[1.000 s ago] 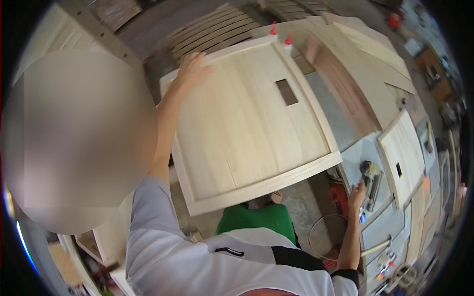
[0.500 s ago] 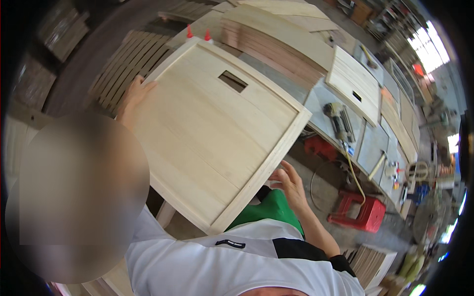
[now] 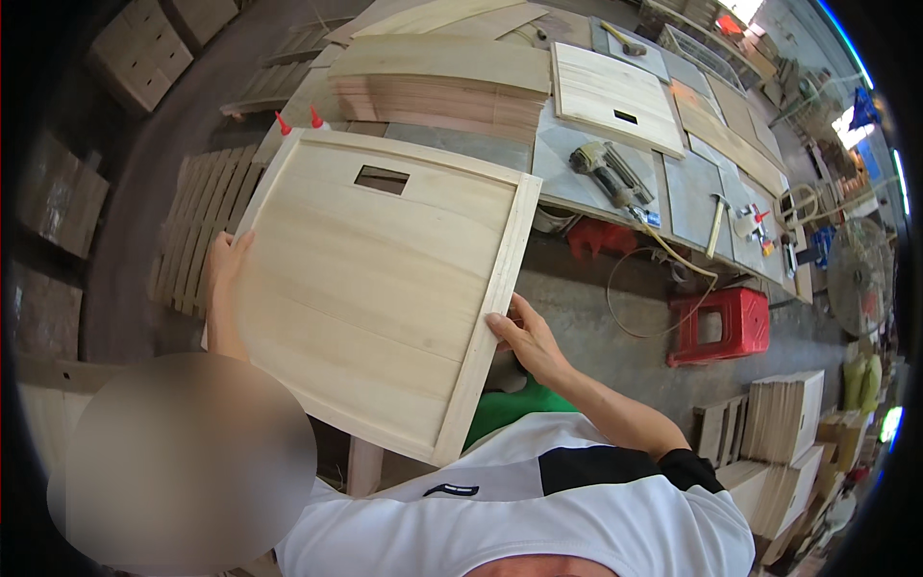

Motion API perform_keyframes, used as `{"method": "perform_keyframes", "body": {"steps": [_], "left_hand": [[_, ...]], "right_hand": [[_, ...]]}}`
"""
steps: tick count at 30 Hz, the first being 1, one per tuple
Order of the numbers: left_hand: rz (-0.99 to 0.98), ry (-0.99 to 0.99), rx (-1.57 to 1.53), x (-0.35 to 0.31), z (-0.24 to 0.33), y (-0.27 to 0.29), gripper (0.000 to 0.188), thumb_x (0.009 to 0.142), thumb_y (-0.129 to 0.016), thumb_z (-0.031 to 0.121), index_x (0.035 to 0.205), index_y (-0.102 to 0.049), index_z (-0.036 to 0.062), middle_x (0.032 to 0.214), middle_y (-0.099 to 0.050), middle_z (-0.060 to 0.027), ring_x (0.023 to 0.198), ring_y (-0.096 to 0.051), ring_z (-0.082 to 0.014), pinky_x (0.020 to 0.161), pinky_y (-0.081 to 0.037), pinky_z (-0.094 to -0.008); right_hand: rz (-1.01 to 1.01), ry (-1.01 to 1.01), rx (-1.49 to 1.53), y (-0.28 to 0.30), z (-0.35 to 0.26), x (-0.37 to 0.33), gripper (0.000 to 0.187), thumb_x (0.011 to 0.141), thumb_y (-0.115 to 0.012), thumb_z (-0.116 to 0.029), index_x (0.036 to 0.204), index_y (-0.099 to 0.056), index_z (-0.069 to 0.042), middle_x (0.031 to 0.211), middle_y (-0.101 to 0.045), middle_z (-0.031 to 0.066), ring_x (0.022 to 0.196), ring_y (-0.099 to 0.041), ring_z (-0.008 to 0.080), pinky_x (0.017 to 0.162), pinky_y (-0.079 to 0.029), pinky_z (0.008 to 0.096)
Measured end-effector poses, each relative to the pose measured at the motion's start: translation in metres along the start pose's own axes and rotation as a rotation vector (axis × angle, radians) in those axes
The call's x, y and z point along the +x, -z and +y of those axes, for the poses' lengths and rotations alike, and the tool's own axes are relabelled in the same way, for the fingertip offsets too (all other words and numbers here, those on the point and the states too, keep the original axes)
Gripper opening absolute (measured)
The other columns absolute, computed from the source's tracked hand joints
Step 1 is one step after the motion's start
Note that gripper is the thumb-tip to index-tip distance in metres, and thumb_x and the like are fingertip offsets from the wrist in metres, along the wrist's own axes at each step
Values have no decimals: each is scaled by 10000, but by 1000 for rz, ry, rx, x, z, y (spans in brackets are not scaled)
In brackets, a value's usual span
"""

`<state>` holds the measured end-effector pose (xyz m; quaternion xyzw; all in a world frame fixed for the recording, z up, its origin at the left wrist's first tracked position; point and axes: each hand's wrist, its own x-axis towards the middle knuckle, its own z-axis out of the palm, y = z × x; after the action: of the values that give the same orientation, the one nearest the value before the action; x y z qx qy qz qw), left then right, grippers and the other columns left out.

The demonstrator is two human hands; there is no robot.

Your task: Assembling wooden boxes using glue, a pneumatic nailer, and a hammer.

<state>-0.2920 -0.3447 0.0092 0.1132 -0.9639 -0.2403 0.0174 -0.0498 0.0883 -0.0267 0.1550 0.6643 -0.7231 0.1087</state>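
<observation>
In front of me is a pale wooden framed panel (image 3: 370, 288), tilted, with a raised frame strip round its edges and a rectangular slot near the far side. My left hand (image 3: 228, 264) grips its left edge, fingertips curled over the frame. On the right, my right hand (image 3: 529, 337) is closed on the opposite edge, thumb lying on the frame strip and fingers beneath. A blurred patch covers part of my left arm. Under the panel's near side, a wooden leg (image 3: 364, 466) partly shows.
Beyond the panel a workbench (image 3: 553, 163) carries stacked boards (image 3: 442, 91), another slotted panel (image 3: 615, 96), a nail gun (image 3: 611, 173), a hammer (image 3: 716, 226) and glue bottles (image 3: 746, 223). A yellow air hose (image 3: 683, 252) hangs off its edge. A red stool (image 3: 721, 322) stands right; a slatted pallet (image 3: 197, 226) lies left.
My right hand, earlier loose beside the panel's right edge, now holds it. The panel has turned and shifted left in view, and my head view has swung rightward.
</observation>
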Motion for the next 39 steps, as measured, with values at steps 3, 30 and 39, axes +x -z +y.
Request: {"method": "perform_keyframes", "body": {"steps": [3, 30, 39], "left_hand": [[-48, 53, -46, -4, 2, 1, 476, 805, -638, 410, 943, -578, -41, 912, -626, -168, 815, -600, -260, 737, -451, -380], [813, 815, -1198, -434, 11, -25, 290, 864, -607, 120, 1131, -543, 25, 1032, -601, -60, 924, -574, -149, 788, -471, -272], [1109, 893, -1410, -326, 242, -176, 395, 854, -559, -5, 1229, -434, -3, 1127, -534, -80, 1031, -518, -175, 865, -433, -299]], "right_hand": [[58, -53, 81, -7, 1, -4, 583, 869, -610, -248, 1329, -371, 20, 896, -570, 79, 817, -566, 146, 675, -495, 282], [-1030, 964, -1037, -282, -168, 365, 335, 686, -607, -327, 733, -656, 2, 720, -629, 214, 673, -602, 274, 614, -427, 445], [-1262, 1512, -1264, -408, -150, 398, 286, 698, -576, -239, 804, -665, 11, 799, -640, 237, 708, -613, 312, 636, -454, 437]]}}
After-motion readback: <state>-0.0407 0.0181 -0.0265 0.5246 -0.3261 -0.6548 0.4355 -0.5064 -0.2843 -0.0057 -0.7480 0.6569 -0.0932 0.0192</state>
